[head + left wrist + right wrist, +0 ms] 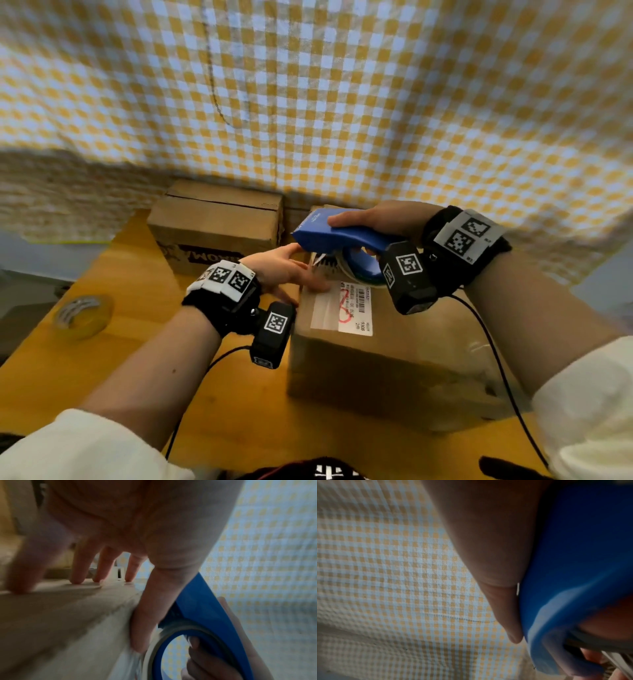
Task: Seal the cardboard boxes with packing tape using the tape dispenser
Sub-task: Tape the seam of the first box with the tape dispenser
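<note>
A brown cardboard box (394, 342) with a white shipping label (354, 308) stands in front of me on the wooden table. My right hand (373, 219) grips a blue tape dispenser (329, 236) just above the far part of the box top. Its clear tape roll (346, 270) sits under the handle. My left hand (291, 270) lies at the box's far left edge, right below the dispenser's nose. In the left wrist view its straight fingers (77, 568) touch the cardboard (60, 615). Its thumb (149, 615) lies against the loose tape beside the roll (154, 642).
A second cardboard box (219, 222) stands behind at the left. A loose roll of clear tape (84, 313) lies on the table (120, 359) at the left. Yellow-checked cloth (342, 102) hangs close behind. Black wrist cables (496, 359) trail over the box and table.
</note>
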